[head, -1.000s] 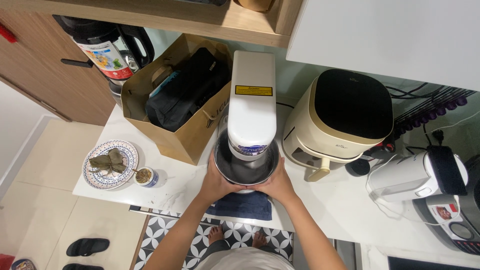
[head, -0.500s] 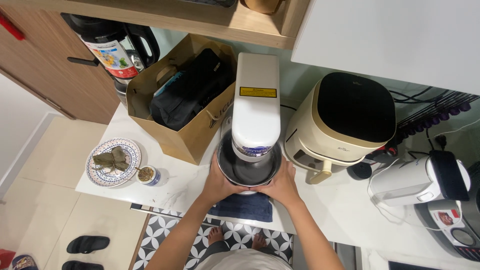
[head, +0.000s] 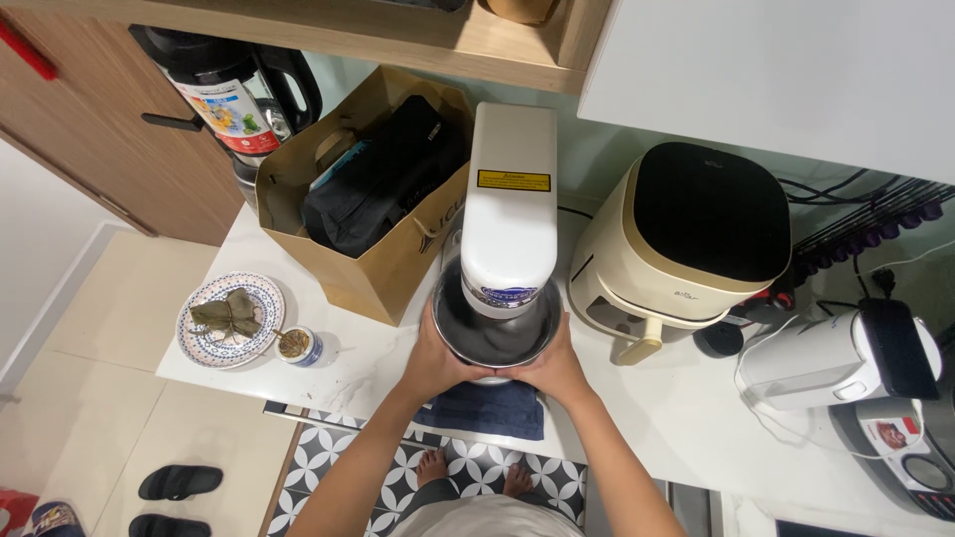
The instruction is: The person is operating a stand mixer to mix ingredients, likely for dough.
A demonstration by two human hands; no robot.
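Observation:
A white stand mixer [head: 509, 204] stands on the white counter [head: 676, 418], its head over a steel mixing bowl [head: 494, 333]. My left hand [head: 435, 360] cups the bowl's left side and my right hand [head: 554, 368] cups its right side, thumbs near the rim. The bowl sits under the mixer head, and its inside looks bare. A dark blue cloth [head: 489, 409] lies on the counter just below the bowl, partly hidden by my wrists.
A brown paper bag [head: 383, 268] holding a black bag stands left of the mixer. A cream air fryer [head: 686, 244] stands to the right, with a white appliance [head: 836, 358] beyond it. A patterned plate [head: 230, 320] with leaf-wrapped food and a small jar [head: 297, 345] sit at the counter's left end.
Both hands stay on the bowl. The view has shifted slightly; the bowl and mixer hold the same position.

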